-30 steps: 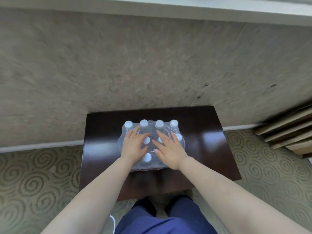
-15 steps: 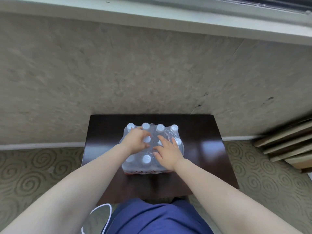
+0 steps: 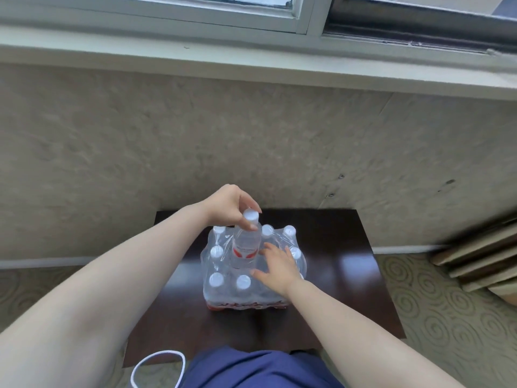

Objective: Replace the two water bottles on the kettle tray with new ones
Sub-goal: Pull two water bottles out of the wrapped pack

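We look down on a small dark, glossy tabletop (image 3: 335, 275) that stands against a beige textured wall (image 3: 140, 152), with a pale window sill (image 3: 251, 65) and window frame above it and swirl-patterned carpet (image 3: 447, 303) on the floor to either side. At the right edge some stacked wooden boards (image 3: 481, 259) lean near the wall. On the tabletop sits one shrink-wrapped pack of water bottles (image 3: 251, 292), its clear plastic torn open at the top. We count seven white caps showing among the bottles in the wrap: three along the far row, two in the middle row and two at the near edge; others may be hidden under the hands. One more bottle (image 3: 245, 247), clear with a red and white label, stands upright and raised partway out of the pack, its white cap higher than the rest. Our left hand (image 3: 229, 205) reaches in from the left with the wrist bent down, and its fingers (image 3: 246, 226) are closed around the neck of that raised bottle just under the cap. Our right hand (image 3: 275, 266) lies palm down on top of the pack just right of the raised bottle, fingers spread flat and gripping nothing, pressing on the wrap. Both forearms are bare, and blue trousers (image 3: 251, 371) show at the bottom edge.
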{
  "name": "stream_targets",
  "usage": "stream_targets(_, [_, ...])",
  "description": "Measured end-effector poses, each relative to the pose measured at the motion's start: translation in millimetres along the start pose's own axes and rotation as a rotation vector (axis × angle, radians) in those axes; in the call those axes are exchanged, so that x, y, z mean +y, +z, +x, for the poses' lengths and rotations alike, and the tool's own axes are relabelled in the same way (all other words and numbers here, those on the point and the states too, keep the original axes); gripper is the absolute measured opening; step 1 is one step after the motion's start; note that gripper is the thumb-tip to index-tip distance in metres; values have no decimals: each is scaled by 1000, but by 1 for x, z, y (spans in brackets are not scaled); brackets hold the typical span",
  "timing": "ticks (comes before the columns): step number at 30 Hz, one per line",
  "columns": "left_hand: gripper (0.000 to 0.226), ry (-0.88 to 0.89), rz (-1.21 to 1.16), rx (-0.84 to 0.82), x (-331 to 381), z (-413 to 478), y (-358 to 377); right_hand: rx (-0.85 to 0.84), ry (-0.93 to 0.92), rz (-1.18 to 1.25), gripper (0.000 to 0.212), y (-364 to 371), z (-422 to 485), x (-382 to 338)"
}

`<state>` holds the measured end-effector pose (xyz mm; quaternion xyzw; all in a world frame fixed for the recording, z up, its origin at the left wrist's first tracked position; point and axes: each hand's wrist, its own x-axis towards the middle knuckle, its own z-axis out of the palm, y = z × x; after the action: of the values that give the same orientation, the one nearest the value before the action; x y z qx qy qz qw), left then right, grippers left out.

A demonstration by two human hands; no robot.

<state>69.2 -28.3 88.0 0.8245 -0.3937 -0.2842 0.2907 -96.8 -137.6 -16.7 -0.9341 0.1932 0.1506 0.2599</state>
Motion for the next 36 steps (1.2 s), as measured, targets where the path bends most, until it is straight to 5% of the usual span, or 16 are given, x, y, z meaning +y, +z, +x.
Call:
stream_targets(7, [28,11,-293,44,34,16,-49,53,6,512,74,-14,-5,-14])
stream_targets(10, [27,20,-361,35,36,21,-51,67,-20,635,64,-16,-3,-15])
stream_targets(19, [33,14,-518,125,25,28,-57,-22,-18,766,59,-25,4,-25])
stream_targets(22, [57,-8,-672,128,14,23,-46,-46,-27,789,55,-31,7,-31])
stream_targets(24, [77,-77,-858,55,-5,13,-26,-38,-25,815,66,-30,9,-33])
stream_targets(28, [69,-159,-932,-247,-40,-11,28,-3,-38,831,62,-33,12,-36])
stream_targets(31, [74,-244,-987,-244,-49,-18,57,-24,-60,821,45,-34,12,-33])
stream_targets(36, [77,-260,-1103,-241,-58,-15,73,-82,-9,790,48,-33,2,-22])
